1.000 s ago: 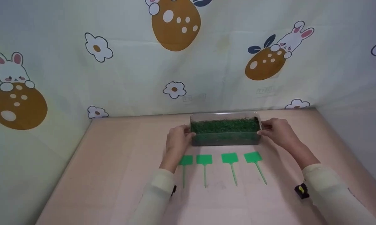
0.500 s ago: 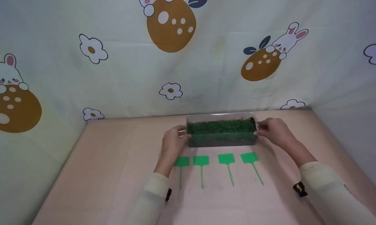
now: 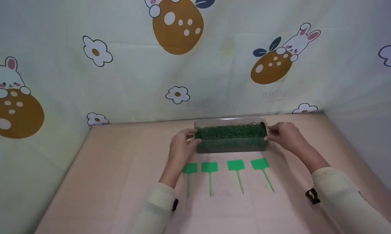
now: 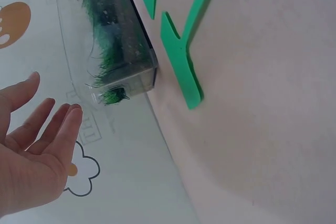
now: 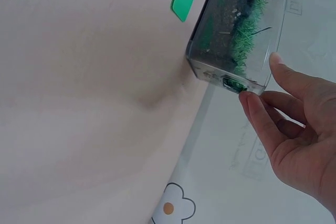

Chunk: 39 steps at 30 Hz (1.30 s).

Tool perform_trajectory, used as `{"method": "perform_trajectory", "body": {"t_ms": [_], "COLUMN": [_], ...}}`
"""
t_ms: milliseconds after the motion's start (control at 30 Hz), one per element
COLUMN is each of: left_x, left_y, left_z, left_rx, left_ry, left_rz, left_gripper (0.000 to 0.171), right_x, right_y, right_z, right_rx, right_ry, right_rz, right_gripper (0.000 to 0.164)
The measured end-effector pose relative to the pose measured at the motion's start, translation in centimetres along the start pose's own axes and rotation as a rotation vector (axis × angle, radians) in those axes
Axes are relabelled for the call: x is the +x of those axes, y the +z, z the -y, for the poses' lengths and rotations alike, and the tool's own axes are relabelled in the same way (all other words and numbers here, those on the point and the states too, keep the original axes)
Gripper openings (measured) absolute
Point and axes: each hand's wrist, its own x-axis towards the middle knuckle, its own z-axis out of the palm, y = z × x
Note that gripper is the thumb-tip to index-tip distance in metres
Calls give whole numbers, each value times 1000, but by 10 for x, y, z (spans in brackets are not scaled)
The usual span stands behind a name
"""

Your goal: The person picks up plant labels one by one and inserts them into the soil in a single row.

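Observation:
A clear plastic planter box [image 3: 231, 146] holds green grass [image 3: 231, 131] over dark soil and stands at the back of the table. My left hand [image 3: 182, 146] is at its left end, and the left wrist view shows a gap between those extended fingers [image 4: 68, 124] and the box. At the other end, my right hand [image 3: 288, 136] holds the box by its corner, thumb on the front side and fingertips [image 5: 254, 103] against the end wall. In front of the box lie several green plant labels [image 3: 236, 165], flat with their pointed stems toward me.
A pale fabric backdrop [image 3: 133, 81] with rabbit and flower prints rises right behind the box and along both sides of the table [image 3: 117, 182]. My left forearm partly covers the leftmost label [image 3: 190, 168].
The head view has shifted slightly. My left fingers pulled a little back from the box and then came closer to its end. My right hand, the box and the labels kept their places.

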Motion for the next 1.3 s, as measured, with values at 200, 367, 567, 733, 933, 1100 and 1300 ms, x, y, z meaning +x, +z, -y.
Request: {"method": "perform_trajectory", "body": {"t_ms": [200, 367, 567, 733, 933, 1100, 1300], "left_x": [-7, -13, -22, -28, -34, -39, -42], "left_y": [1, 6, 18, 32, 53, 69, 87], "left_z": [-6, -13, -21, -27, -36, -42, -47], "left_rx": [-56, -73, -63, -41, -16, 7, 12], "left_ry": [27, 41, 52, 63, 48, 19, -9], "left_rz": [56, 105, 166, 216, 290, 338, 385], "left_gripper": [36, 35, 36, 35, 34, 29, 28], "right_x": [1, 2, 0, 1, 3, 3, 2], "right_y": [-1, -2, -4, -3, -3, -4, -4], "right_z": [1, 1, 1, 1, 4, 6, 5], "right_rx": [7, 5, 2, -14, -17, -20, -40], "right_ry": [25, 27, 23, -3, 5, 5, 5], "right_rz": [23, 34, 35, 27, 37, 39, 40], "right_gripper": [41, 41, 38, 35, 33, 28, 22]}}
